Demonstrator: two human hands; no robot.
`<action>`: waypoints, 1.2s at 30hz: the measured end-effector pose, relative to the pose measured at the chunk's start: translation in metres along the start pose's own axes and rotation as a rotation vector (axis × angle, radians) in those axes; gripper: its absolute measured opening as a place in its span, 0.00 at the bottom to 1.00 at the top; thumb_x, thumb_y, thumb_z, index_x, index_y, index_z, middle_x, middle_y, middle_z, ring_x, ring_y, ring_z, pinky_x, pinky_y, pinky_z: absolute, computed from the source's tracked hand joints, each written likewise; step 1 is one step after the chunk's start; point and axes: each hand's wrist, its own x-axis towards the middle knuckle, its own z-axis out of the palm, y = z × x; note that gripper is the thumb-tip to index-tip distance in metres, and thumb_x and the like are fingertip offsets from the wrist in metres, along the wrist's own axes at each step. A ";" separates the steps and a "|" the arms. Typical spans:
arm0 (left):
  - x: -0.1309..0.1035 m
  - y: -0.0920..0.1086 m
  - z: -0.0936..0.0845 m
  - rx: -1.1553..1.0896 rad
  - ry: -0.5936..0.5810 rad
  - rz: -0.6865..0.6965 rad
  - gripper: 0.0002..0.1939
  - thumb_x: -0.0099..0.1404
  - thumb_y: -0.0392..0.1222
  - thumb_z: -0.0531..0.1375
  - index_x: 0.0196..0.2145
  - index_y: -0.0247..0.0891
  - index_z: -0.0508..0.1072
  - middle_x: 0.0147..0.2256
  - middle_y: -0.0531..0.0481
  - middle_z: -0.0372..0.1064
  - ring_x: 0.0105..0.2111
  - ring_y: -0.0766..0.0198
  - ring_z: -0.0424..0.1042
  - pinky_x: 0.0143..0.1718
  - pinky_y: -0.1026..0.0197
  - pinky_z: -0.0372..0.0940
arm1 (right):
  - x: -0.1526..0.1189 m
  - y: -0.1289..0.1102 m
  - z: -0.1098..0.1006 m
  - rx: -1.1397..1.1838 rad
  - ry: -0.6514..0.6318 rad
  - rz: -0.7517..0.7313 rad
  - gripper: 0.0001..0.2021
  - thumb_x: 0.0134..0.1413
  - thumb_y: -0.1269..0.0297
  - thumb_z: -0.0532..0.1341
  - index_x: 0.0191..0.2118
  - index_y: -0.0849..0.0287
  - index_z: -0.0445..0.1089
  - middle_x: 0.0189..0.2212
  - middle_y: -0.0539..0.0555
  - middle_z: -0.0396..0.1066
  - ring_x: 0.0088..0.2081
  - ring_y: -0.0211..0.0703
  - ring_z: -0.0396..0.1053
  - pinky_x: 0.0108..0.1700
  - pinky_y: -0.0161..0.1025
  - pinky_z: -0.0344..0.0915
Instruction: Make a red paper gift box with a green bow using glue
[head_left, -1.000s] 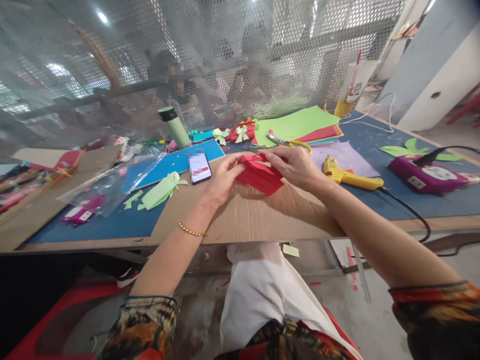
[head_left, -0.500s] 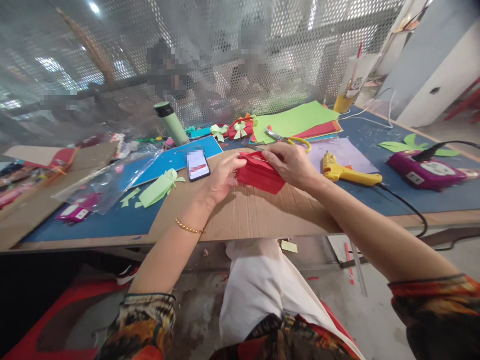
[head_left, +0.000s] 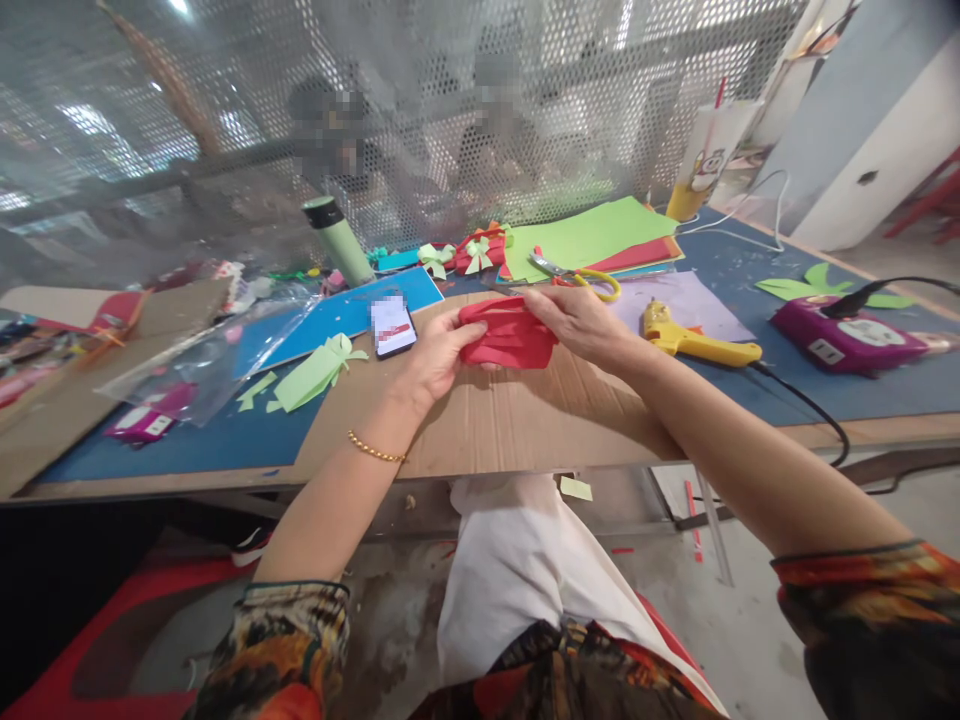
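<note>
Between my two hands is a piece of folded red paper [head_left: 510,335], held just above a brown cardboard sheet [head_left: 495,425]. My left hand [head_left: 435,355] pinches its left end, thumb on the near face and fingers behind. At the upper right corner, my right hand [head_left: 574,318] grips the paper, its fingertips partly hidden behind. Scissors with yellow handles [head_left: 574,275] lie just beyond my right hand. Close to the right forearm rests a yellow hot glue gun [head_left: 694,345]. A phone [head_left: 392,325] with a lit screen is left of my left hand.
Cut light green paper [head_left: 319,375] lies to the left. Green and red sheets [head_left: 592,235] are stacked at the back, beside red pieces with green bows [head_left: 476,252]. A green bottle [head_left: 337,240], a drink cup [head_left: 701,165] and a purple power socket [head_left: 847,335] with a cable stand around.
The red paper has turned so that its broad face is more level and toward me, and it has shifted slightly left. Both hands keep hold of it.
</note>
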 end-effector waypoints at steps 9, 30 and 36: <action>-0.002 0.002 0.005 -0.030 0.043 -0.031 0.16 0.72 0.30 0.65 0.56 0.33 0.79 0.45 0.41 0.84 0.32 0.59 0.83 0.26 0.60 0.79 | 0.004 -0.001 0.010 0.258 0.052 0.230 0.10 0.59 0.59 0.69 0.32 0.58 0.73 0.28 0.50 0.71 0.31 0.39 0.65 0.34 0.37 0.60; 0.002 -0.007 0.006 -0.042 0.024 -0.013 0.13 0.64 0.31 0.73 0.47 0.34 0.86 0.41 0.42 0.86 0.35 0.57 0.83 0.34 0.58 0.77 | 0.004 -0.004 0.011 0.546 0.020 0.337 0.09 0.46 0.63 0.75 0.30 0.60 0.77 0.28 0.52 0.76 0.30 0.38 0.68 0.32 0.35 0.65; 0.008 -0.013 0.003 -0.143 -0.010 0.055 0.18 0.58 0.30 0.76 0.47 0.34 0.86 0.49 0.41 0.87 0.49 0.56 0.85 0.51 0.57 0.78 | 0.004 0.001 0.008 0.463 0.034 0.293 0.11 0.47 0.59 0.74 0.30 0.59 0.77 0.28 0.54 0.76 0.31 0.41 0.70 0.31 0.36 0.66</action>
